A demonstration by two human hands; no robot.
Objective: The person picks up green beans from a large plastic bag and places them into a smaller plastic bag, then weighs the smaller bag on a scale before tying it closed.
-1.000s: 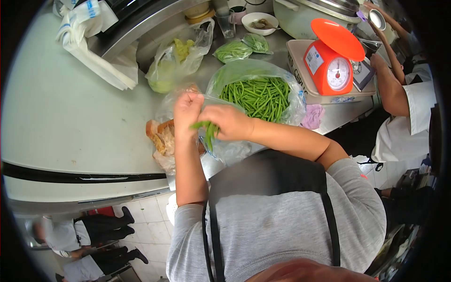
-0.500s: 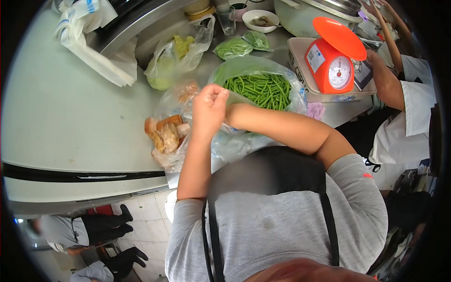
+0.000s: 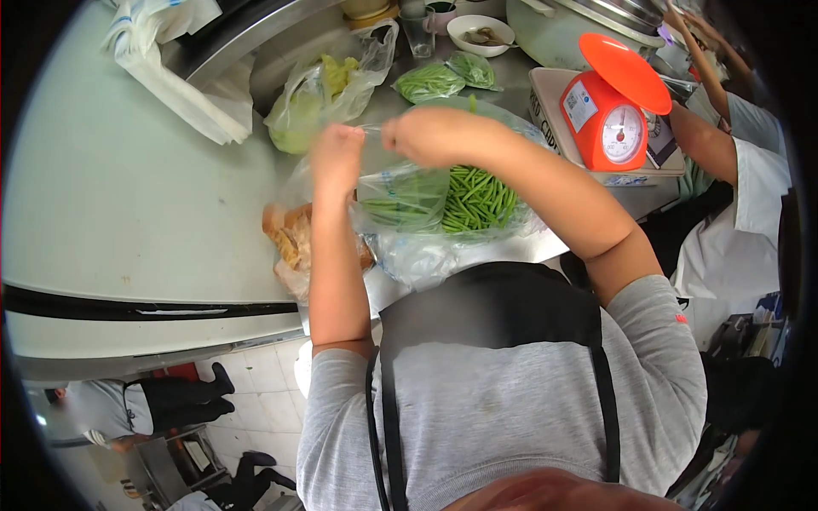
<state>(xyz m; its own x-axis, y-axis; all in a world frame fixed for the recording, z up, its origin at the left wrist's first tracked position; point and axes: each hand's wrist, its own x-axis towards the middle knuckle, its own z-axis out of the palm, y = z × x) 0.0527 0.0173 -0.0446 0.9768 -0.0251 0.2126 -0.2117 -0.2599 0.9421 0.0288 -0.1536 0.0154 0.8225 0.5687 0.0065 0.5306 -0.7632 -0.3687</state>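
My left hand (image 3: pixel 338 157) is closed on one top corner of a small clear plastic bag (image 3: pixel 405 192), with some green beans showing inside it. My right hand (image 3: pixel 426 136), a little blurred, is closed at the bag's other top corner. The bag hangs between both hands, in front of a large open bag of green beans (image 3: pixel 481 200) on the counter. Below my left forearm lies a clear bag of brownish and pale chunks (image 3: pixel 294 243), perhaps meat, partly hidden by the arm.
Two packed bags of green vegetables (image 3: pixel 430 83) lie behind, near a bag of leafy greens (image 3: pixel 315 102) and a white bowl (image 3: pixel 480 36). An orange scale (image 3: pixel 607 123) stands on a box at right, beside a co-worker's arm (image 3: pixel 703 140). White plastic bags (image 3: pixel 170 68) hang at left.
My hands have come apart and moved up and away, my left hand also leftward. The small bag, mostly hidden before, now hangs stretched between them with beans visible inside.
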